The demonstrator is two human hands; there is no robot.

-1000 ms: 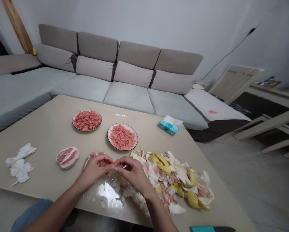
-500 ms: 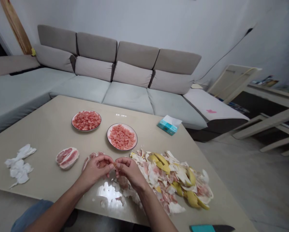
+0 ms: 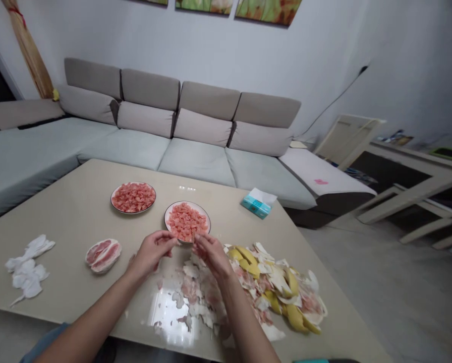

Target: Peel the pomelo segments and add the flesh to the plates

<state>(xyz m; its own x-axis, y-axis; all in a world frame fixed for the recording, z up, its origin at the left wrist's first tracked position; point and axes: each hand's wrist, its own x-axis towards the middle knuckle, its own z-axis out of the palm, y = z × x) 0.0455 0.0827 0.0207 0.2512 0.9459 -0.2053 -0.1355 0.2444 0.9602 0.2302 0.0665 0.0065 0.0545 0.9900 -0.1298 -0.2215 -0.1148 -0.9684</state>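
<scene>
Pomelo pulp (image 3: 184, 222) | on plate (image 3: 188, 202) | left hand (image 3: 152, 252), right hand (image 3: 211, 257) at rim | grip half-closed, hold unclear

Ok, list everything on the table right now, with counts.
Glossy beige tabletop: one, beige, under everything here.
Round white plates of diced pomelo pulp: two, pink, far middle.
Peeled pomelo piece: one, pink and white, left of the hands.
Crumpled tissues: one pile, white, far left.
Tissue box: one, teal, far right.
Pomelo peel heap: one, yellow and white, right.
Pith scraps: many, white, below the hands.
Left hand: one, by the nearer plate.
Right hand: one, by the nearer plate.
</scene>
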